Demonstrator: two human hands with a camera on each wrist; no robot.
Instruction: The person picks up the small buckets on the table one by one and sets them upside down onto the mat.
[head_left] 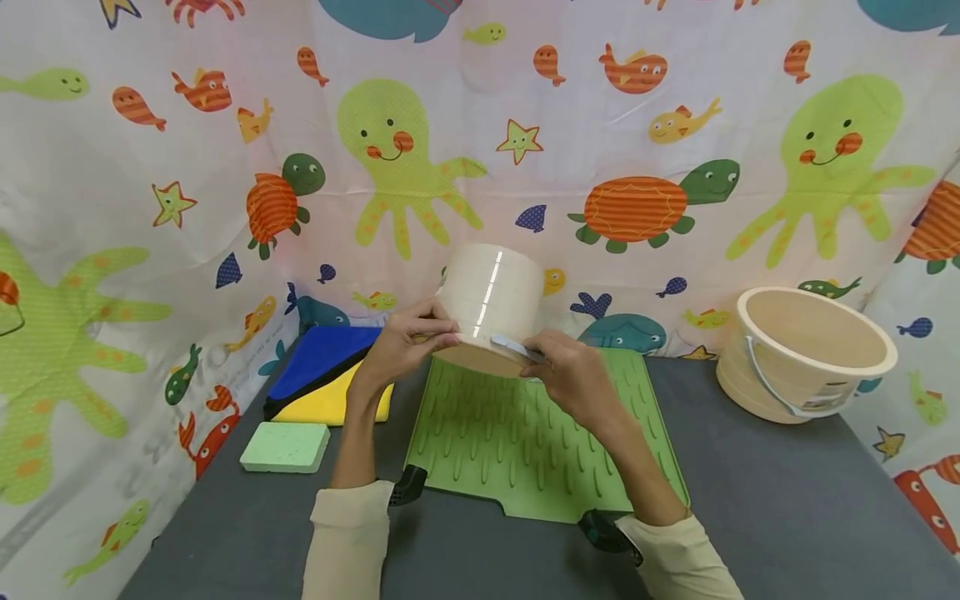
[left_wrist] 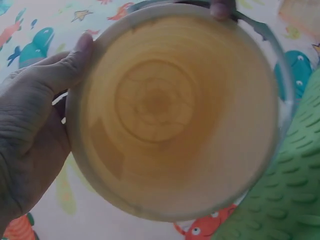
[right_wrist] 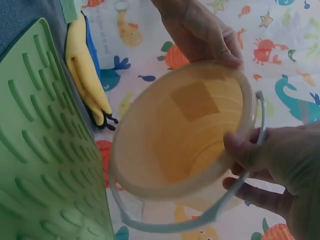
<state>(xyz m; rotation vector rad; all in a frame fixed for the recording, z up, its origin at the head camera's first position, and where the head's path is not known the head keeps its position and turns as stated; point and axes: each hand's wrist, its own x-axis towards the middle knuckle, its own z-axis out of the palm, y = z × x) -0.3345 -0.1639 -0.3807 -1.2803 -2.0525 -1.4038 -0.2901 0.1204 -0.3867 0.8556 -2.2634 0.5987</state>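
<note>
A small cream bucket (head_left: 491, 292) is held in the air over the green ridged mat (head_left: 547, 433), bottom up, its mouth tilted down towards me. My left hand (head_left: 397, 346) grips the rim on its left side, thumb along the edge. On the opposite side my right hand (head_left: 573, 379) pinches the rim, with the pale grey handle (right_wrist: 172, 226) lying at its fingers. The left wrist view looks straight into the bucket's inside (left_wrist: 155, 105), which shows round rings at the bottom and no contents.
A larger cream bucket (head_left: 765, 379) with a grey handle stands upright at the right. Folded blue cloth (head_left: 315, 358) and yellow cloth (head_left: 322, 400) lie left of the mat, behind a light green sponge (head_left: 285, 447). A sea-animal curtain (head_left: 465, 183) surrounds the dark table (head_left: 247, 533).
</note>
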